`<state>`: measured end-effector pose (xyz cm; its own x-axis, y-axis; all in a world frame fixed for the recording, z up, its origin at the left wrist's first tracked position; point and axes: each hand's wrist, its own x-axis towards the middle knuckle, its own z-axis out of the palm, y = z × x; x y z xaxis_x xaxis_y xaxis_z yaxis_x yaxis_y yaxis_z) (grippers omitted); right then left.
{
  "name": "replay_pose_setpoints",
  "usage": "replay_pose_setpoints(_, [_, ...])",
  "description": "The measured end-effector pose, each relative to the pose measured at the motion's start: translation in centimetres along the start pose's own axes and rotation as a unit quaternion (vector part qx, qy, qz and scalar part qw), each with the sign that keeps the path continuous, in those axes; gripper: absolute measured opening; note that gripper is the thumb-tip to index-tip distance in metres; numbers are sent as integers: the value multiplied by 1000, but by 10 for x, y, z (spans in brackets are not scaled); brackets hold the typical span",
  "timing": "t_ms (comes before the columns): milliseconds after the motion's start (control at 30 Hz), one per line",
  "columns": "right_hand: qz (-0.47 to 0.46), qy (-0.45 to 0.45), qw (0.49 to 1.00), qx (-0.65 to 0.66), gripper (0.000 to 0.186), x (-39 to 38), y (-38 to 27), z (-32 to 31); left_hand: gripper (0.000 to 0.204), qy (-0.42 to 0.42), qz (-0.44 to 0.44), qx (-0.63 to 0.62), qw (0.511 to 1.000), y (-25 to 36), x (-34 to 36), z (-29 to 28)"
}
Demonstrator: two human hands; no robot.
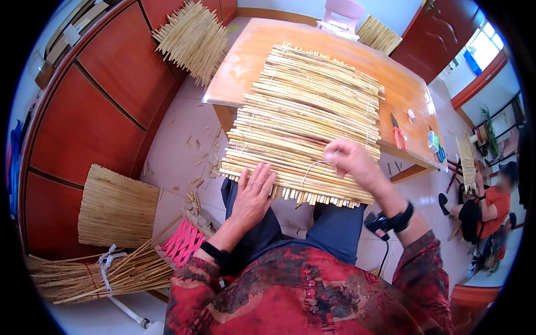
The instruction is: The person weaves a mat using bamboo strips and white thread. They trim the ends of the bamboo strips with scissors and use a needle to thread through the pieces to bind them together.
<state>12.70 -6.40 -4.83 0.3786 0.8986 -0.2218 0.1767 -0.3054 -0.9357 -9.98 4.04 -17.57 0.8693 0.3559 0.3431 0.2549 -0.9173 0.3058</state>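
Note:
A mat of pale reed sticks (312, 100), tied with thin cord, lies on the orange table (407, 100) and reaches over its near edge above my lap. My left hand (251, 192) rests spread on the mat's lower-left part, fingers apart. My right hand (352, 164) is over the mat's lower right, fingers pinched on a thin pale cord (310, 169) that loops down to the sticks.
Red-handled pliers (398, 137) and a small box (432, 142) sit at the table's right. Reed mats (117, 206) lean against red cabinets, and a reed bundle (72, 279) lies lower left. Two people (491, 212) sit at the right. A pink chair (340, 19) stands behind the table.

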Motion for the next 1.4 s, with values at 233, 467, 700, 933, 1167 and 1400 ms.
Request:
replay_pose_setpoints(233, [28, -68, 997, 16, 11, 4, 58, 51, 30, 86, -79, -191, 975, 13, -33, -16])
replay_pose_setpoints(467, [-56, -51, 994, -84, 14, 7, 65, 70, 30, -50, -387, -656, 646, 23, -26, 0])
replay_pose_setpoints(700, [-82, -23, 981, -172, 16, 7, 71, 72, 28, -55, -424, -749, 506, 24, -19, 16])
replay_pose_setpoints(933, [-81, -27, 971, -225, 15, 6, 69, 75, 22, 51, -378, -821, 426, 25, -7, 26])
replay_pose_setpoints(1167, [-95, -17, 967, -237, 15, 5, 68, 76, 23, 64, -375, -820, 427, 29, -5, 23])
replay_pose_setpoints(1400, [-124, -17, 962, -244, 14, 4, 74, 74, 24, 59, -390, -812, 431, 28, -4, 29])
